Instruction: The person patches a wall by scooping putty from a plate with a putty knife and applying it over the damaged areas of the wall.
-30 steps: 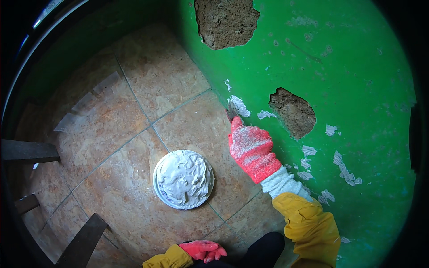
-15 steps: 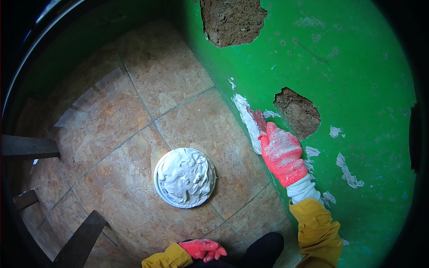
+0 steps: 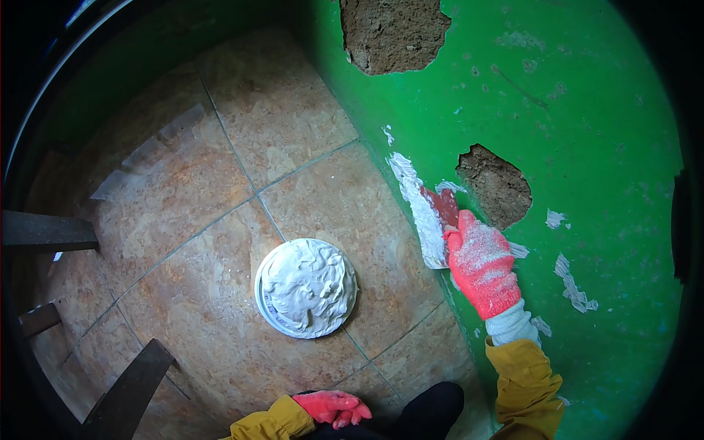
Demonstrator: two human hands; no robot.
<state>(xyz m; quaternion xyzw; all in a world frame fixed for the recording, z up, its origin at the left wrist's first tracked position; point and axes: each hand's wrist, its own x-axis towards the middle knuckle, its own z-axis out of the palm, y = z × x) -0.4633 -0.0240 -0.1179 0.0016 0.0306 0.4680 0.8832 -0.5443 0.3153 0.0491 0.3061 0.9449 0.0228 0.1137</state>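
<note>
In a pink-and-white dusted glove, my right hand [image 3: 482, 265] grips a putty knife with a reddish blade [image 3: 442, 205]. That blade lies against the green wall [image 3: 587, 176], at the edge of a long streak of white filler [image 3: 415, 202] low on the wall. Just above the hand, a ragged hole [image 3: 495, 185] shows bare brown material. At the bottom, my left hand [image 3: 334, 408], also gloved in pink, rests by my dark-clothed leg, its fingers loosely stretched and holding nothing. A round tub lid heaped with white filler [image 3: 309, 288] sits on the tiled floor between the hands.
A larger ragged hole [image 3: 396, 35] opens farther up the wall. Several white filler smears, such as one streak [image 3: 573, 282], mark the wall at right. Dark furniture legs [image 3: 132, 389] stand at left. My dark shoe or knee [image 3: 434, 411] is near the wall's base.
My right hand and the putty knife have moved down and slightly right along the wall. The white streak now reaches lower. My left hand has stayed in place.
</note>
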